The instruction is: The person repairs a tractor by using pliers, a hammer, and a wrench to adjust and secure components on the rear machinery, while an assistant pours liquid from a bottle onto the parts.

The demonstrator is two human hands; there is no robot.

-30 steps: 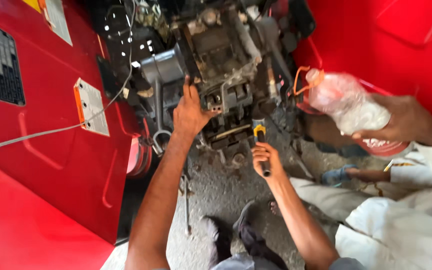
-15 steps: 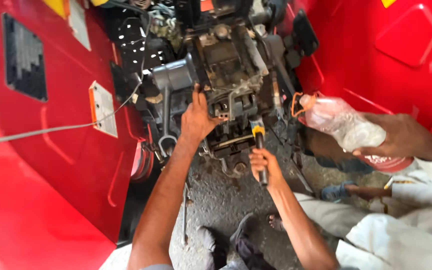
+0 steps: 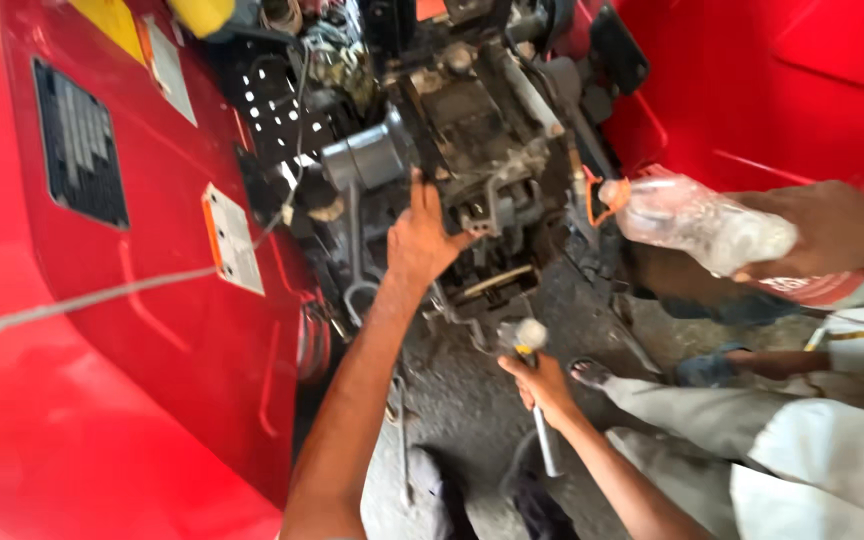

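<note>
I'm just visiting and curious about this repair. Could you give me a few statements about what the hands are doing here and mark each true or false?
1. The left hand rests on the dark engine. True.
2. The right hand is empty. False: it grips a metal tool with a yellow band.
3. A co-worker's hand holds a clear plastic bottle. True.
4. The body panels on each side are blue. False: they are red.
5. The bottle lies on the ground. False: it is held up beside the engine.

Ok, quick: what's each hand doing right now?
Left hand: open, fingers spread flat against the engine block, holding nothing.
Right hand: closed around the handle of a hammer.
</note>
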